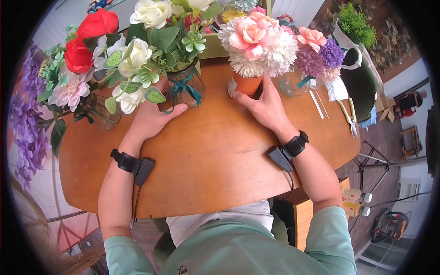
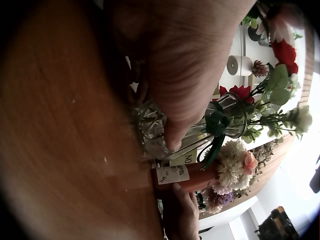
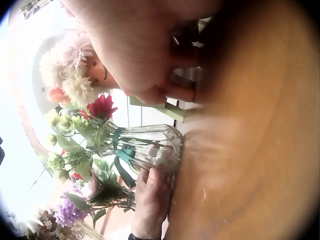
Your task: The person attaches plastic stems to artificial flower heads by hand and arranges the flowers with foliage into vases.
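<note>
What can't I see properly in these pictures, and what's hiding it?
- Left hand, head view: its fingers are partly hidden by leaves.
- Orange vase, head view: its top rim is covered by pink and white flowers.
- Orange vase, right wrist view: its lower part is mostly behind the right hand.
- Label, left wrist view: its print is too small to read.
- White flower, head view: cut off by the top edge.

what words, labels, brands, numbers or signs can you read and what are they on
"NO": on a greenish panel behind the glass vase; maybe part of more text.
Label on the orange vase: too blurred.
Bottle labels: too small.
</note>
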`<act>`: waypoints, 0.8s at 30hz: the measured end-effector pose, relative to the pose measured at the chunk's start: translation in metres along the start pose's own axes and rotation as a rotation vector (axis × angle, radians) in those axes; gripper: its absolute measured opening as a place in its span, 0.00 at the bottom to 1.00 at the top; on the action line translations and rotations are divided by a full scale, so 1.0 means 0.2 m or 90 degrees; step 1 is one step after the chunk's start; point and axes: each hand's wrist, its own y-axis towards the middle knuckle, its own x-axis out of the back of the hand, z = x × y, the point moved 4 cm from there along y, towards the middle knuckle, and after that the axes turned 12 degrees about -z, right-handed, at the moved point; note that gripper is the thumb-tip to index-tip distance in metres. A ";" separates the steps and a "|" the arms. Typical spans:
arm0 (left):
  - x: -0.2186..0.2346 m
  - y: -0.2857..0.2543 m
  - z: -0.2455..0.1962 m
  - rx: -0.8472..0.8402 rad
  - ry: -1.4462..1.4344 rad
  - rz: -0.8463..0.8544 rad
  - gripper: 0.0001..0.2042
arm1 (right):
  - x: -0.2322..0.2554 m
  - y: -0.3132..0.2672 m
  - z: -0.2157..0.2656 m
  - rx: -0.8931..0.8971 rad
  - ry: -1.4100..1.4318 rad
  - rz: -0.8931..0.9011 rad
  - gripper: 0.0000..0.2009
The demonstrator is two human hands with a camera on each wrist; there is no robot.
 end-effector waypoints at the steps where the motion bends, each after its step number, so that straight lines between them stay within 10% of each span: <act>1: 0.00 0.00 0.01 0.005 0.007 0.009 0.47 | 0.00 0.00 0.01 0.003 -0.004 0.001 0.37; 13: 0.03 -0.01 0.10 0.086 -0.046 -0.016 0.67 | 0.06 -0.01 0.11 0.088 0.058 -0.072 0.54; 24: 0.05 -0.02 0.09 0.117 -0.159 -0.081 0.65 | 0.02 0.01 0.05 0.112 0.131 -0.074 0.53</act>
